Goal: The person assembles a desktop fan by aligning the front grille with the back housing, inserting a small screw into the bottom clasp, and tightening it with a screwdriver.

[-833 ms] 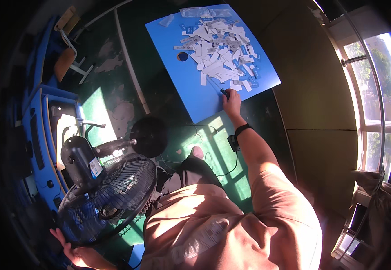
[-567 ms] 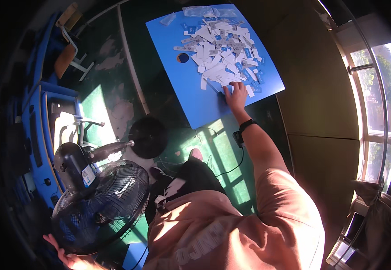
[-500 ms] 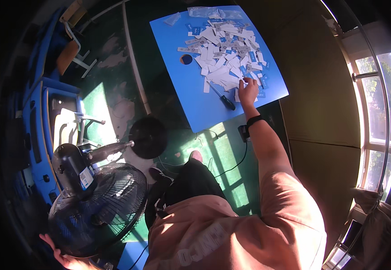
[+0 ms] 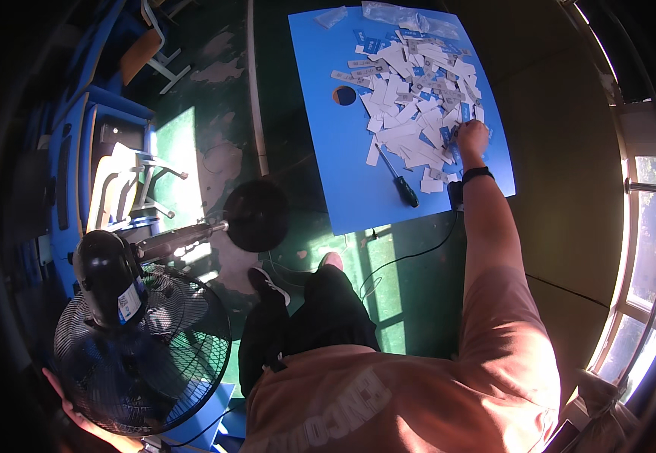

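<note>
Toward two o'clock, our right hand (image 4: 473, 138), its grip too small to tell, curls over the cards (image 4: 403, 137) heaped unsorted on the blue table (image 4: 329, 170), the screwdriver (image 4: 405, 190) unheld beside them, while at eight our left hand (image 4: 76, 417), grip unclear, edges the fan (image 4: 147, 355).

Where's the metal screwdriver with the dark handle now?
In the head view, right of centre: the dark-handled screwdriver lies on the blue tabletop, beside the near edge of the pile of white strips, left of the right hand.
</note>
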### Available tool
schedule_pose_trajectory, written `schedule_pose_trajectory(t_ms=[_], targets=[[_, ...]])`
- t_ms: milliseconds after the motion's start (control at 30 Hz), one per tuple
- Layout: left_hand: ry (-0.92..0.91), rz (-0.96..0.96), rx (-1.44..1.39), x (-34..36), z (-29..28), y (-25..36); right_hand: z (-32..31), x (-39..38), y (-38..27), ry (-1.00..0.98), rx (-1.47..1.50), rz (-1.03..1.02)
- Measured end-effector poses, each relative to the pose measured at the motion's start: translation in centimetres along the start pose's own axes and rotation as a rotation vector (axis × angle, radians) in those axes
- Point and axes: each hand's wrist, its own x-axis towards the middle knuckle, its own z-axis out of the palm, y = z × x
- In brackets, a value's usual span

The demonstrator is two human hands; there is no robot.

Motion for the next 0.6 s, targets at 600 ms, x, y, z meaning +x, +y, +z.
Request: schedule_pose_trajectory(t_ms=[600], targets=[[-0.132,0.065,-0.164,1.2,0.4,3.8,-40.4,-36.4,-28.8,-1.018,1.211,-1.014]])
